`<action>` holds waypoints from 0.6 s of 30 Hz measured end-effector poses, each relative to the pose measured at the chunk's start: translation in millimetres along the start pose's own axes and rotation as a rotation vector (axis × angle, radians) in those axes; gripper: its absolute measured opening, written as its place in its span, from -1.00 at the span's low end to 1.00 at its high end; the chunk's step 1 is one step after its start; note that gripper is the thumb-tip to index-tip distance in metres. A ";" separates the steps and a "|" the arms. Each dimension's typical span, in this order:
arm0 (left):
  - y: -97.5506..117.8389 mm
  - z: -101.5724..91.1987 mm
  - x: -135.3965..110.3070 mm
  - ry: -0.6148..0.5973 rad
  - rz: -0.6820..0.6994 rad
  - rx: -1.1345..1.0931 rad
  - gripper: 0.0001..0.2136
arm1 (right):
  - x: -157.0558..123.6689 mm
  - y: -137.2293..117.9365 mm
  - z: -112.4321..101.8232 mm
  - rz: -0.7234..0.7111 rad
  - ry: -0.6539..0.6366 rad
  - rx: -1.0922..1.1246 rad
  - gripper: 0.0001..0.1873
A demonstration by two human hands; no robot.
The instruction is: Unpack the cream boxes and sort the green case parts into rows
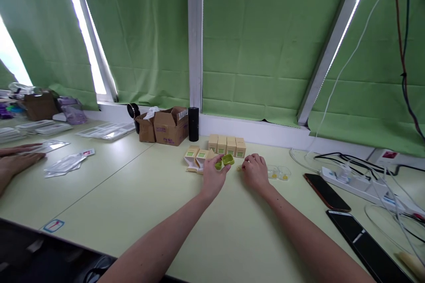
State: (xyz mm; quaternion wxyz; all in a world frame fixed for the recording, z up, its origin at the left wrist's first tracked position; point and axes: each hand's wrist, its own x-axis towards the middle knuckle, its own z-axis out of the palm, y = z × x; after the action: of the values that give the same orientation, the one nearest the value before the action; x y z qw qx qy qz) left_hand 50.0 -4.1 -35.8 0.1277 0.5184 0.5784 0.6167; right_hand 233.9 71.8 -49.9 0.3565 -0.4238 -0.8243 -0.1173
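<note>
My left hand is closed on a small green open case, its two hollow halves side by side between thumb and fingers. Close to its right, my right hand has its fingers drawn together low over the table. A tiny yellowish piece shows at those fingertips, too small to name. Just beyond the right hand sit clear plastic cups with yellow bits inside. Two opened cartons with green windows lie behind the left hand. Several shut small beige boxes stand in a row farther back.
Brown cardboard boxes and a black cylinder stand by the wall. To the right are a phone, a larger dark device and a cabled power strip. At left, another person's hands rest near plastic sleeves.
</note>
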 end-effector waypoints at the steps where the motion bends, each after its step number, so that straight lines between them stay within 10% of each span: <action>1: 0.2 0.0 -0.1 0.001 0.001 -0.004 -0.58 | -0.1 -0.9 2.7 -0.008 -0.005 -0.030 -0.76; 18: 12.9 0.4 -0.5 -0.133 -0.172 -0.348 -0.64 | -18.6 -19.5 -20.6 0.004 0.009 -0.101 -0.79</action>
State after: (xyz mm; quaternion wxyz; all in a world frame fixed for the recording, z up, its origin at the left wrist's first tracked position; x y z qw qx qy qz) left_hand 56.3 -8.1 -25.3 0.3054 0.4769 0.4957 0.6585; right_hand 235.9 38.2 -45.8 0.3387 -0.4424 -0.8149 -0.1599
